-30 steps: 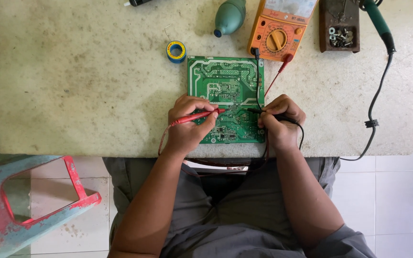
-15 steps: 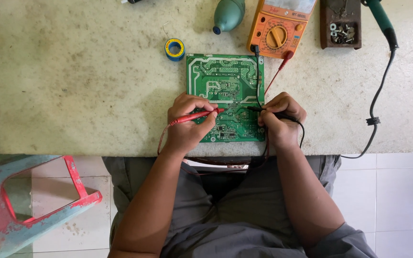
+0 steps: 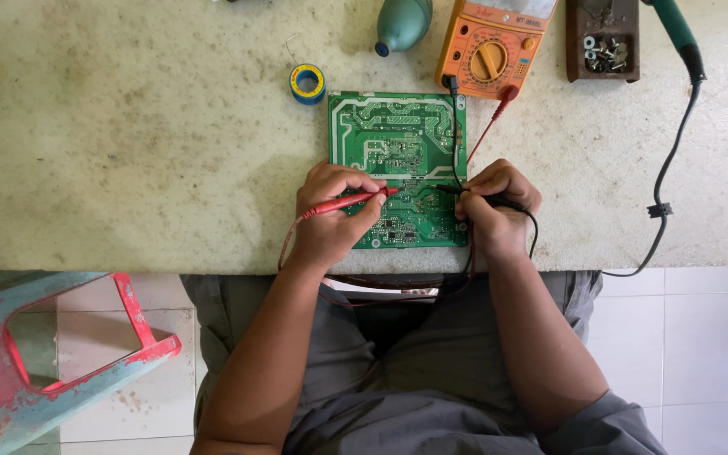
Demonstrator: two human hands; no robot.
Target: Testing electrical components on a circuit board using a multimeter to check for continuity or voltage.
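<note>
My left hand (image 3: 330,221) pinches the red probe (image 3: 349,202) between thumb and fingers, its tip resting on the green circuit board (image 3: 398,152) that lies flat on the worktop (image 3: 128,152) directly under and between both my hands. My right hand (image 3: 497,211) is closed around the black probe (image 3: 465,192), whose tip touches the board just beside the red one (the two points sit close together near the board's middle). Beyond my right hand sits the orange multimeter (image 3: 492,46), touching the board's far corner. Beyond my left hand lies a small blue and yellow roll (image 3: 307,82), with a green bulb (image 3: 402,24) farther off.
</note>
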